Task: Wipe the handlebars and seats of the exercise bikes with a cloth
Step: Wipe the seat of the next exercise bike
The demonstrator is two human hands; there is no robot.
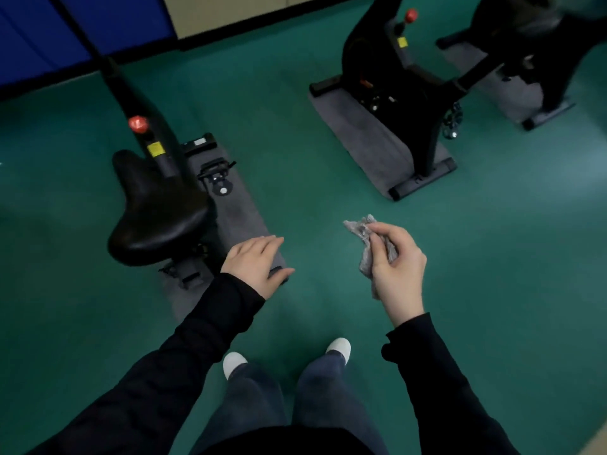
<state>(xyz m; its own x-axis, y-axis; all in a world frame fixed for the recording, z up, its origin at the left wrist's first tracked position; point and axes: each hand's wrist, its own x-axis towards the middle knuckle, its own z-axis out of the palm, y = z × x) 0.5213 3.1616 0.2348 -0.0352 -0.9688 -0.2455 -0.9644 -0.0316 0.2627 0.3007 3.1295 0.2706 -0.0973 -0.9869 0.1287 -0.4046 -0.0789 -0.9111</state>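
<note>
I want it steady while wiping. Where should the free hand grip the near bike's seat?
Probably the seat by its broad rear edge, from the person's side: that end points toward them, near the open left hand; the narrow nose sits by the post.

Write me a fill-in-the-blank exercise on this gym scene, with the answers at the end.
The right hand holds the crumpled cloth; the left hand holds ____.
The black seat lies on the person's ____ side.
The knob beyond that seat is coloured ____.
The person's shoes are ____.
Missing words: nothing; left; red; white.
</note>
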